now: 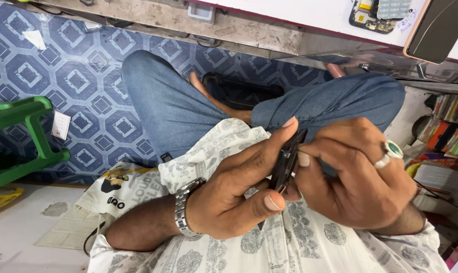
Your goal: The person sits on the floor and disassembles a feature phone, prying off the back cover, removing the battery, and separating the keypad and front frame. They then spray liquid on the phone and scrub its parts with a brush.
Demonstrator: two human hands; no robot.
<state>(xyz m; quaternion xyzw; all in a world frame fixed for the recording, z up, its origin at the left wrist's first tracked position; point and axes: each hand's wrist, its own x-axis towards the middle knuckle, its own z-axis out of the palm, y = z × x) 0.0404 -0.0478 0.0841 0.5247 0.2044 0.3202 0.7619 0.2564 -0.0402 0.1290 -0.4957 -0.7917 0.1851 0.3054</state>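
Head view: thin black phone (285,162), probably light, stiff and fragile, is pinched edgewise between left hand (229,194) and, at three o'clock, right hand (358,179).

A phone (285,161) stands edge-on between the 2 hands: left hand (239,192) on its left, right hand (358,174) on its right. A stool (24,134) stands far left; a counter (310,17) lies beyond the knees.

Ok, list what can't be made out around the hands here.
- Head view: the thin black device shows edge-on, its faces hidden by the left hand and right hand.
- Opened phone on the white counter: cut off by the top edge.
- Stacked packets at right: too blurred to identify.
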